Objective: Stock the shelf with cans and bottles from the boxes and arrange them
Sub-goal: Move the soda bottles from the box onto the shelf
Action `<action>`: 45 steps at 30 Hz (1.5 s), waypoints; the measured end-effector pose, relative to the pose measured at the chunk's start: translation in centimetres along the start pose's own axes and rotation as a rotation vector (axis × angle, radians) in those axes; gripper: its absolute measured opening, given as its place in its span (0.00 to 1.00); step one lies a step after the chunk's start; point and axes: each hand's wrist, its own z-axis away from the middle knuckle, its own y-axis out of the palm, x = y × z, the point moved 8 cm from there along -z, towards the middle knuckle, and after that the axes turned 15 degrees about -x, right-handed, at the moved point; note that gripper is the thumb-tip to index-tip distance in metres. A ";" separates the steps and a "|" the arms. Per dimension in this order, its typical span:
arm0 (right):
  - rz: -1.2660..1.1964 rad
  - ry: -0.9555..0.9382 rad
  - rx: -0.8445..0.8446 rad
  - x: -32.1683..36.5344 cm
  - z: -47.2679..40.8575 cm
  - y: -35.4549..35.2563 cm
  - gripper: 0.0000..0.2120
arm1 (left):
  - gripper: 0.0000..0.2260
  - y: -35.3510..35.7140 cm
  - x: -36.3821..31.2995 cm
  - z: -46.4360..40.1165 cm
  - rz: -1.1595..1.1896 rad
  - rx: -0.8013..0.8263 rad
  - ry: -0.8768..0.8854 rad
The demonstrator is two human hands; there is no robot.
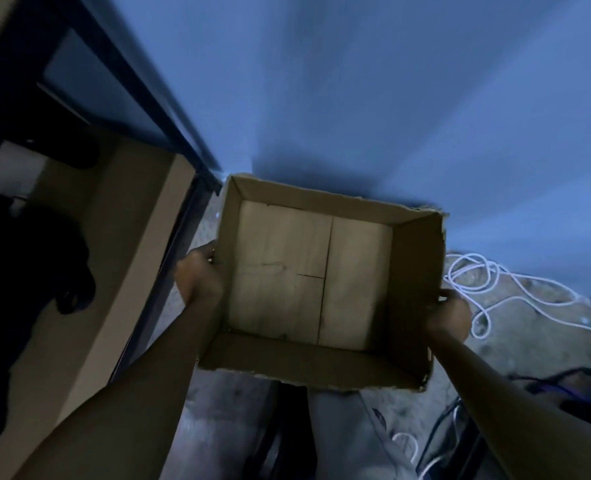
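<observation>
Both hands grip an unmarked cardboard box (322,282), left hand (198,275) on one wall, right hand (450,315) opposite; no writing readable

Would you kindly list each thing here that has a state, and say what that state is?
cardboard box: open-topped, nothing inside, held up off the floor.
left hand: grips the box's left wall.
right hand: grips the box's right wall.
white cable: loosely coiled on the floor.
</observation>
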 end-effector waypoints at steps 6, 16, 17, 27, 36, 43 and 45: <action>-0.010 0.046 0.002 -1.2 -1.7 0.7 0.16 | 0.22 5.0 -1.0 -1.0 -0.009 0.101 0.078; -0.058 0.084 0.086 -0.4 -1.4 3.2 0.18 | 0.23 9.4 -1.9 -0.7 -0.045 0.341 0.005; -0.046 0.085 0.090 -0.2 -1.2 3.2 0.18 | 0.24 9.4 -1.8 -0.6 -0.059 0.358 0.004; 0.168 -0.139 0.182 3.6 2.3 2.5 0.15 | 0.26 8.8 -1.8 1.3 -0.125 0.466 -0.086; -0.007 -0.439 0.456 12.6 11.1 0.3 0.23 | 0.16 -0.9 2.3 4.8 -0.025 0.477 -0.143; 0.077 -0.859 0.656 20.5 23.3 -4.3 0.24 | 0.20 -12.9 9.5 8.4 0.068 0.338 -0.397; 0.092 -1.009 0.702 22.4 27.4 -5.9 0.23 | 0.19 -16.5 11.1 9.9 0.074 0.266 -0.452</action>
